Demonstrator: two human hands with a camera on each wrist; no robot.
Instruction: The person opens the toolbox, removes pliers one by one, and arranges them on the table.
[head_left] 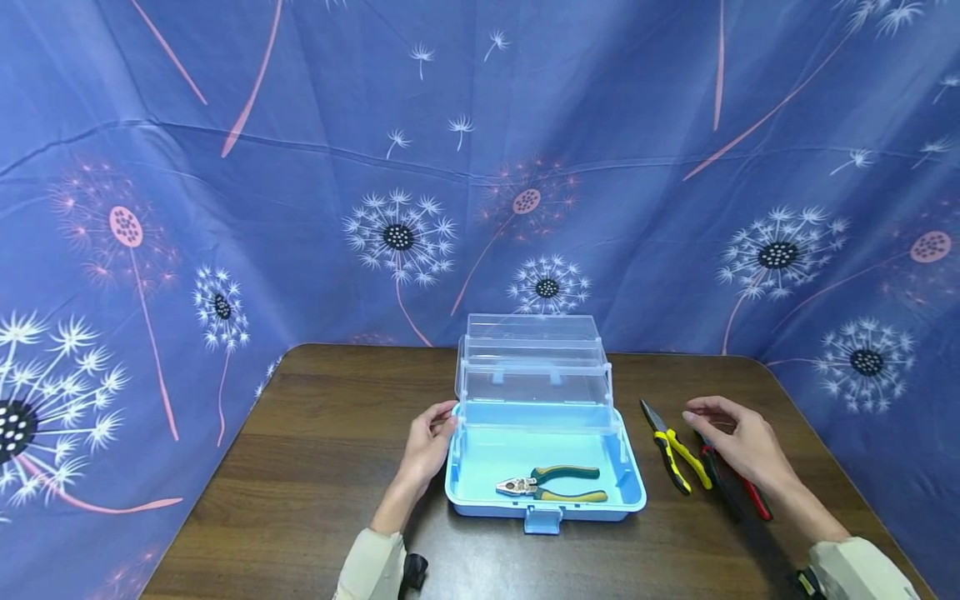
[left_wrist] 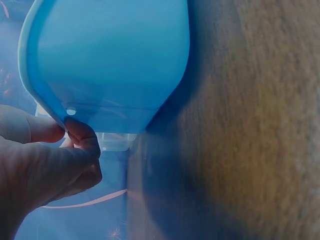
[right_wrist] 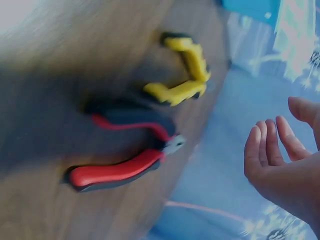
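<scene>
A light blue toolbox (head_left: pixel 480 454) stands with its clear lid raised. My left hand (head_left: pixel 427 442) pinches the box's left rim between thumb and fingers, as the left wrist view (left_wrist: pixel 55 160) also shows. Inside the box lie green-and-yellow combination pliers (head_left: pixel 551 485), jaws pointing left. Over on the right, my right hand (head_left: pixel 738 442) hovers with loosely bent fingers and holds nothing. Beneath it lie red-and-black pliers (right_wrist: pixel 117 170), partly hidden by the hand in the head view. Yellow-and-black long-nose pliers (head_left: pixel 675 454) rest between that hand and the box, handles spread.
Clear folding trays (head_left: pixel 536 375) stand raised at the back of the toolbox, and a latch (head_left: pixel 542 522) hangs at its front. The brown wooden table (head_left: pixel 322 467) backs onto a blue dandelion-patterned cloth (head_left: pixel 315 233).
</scene>
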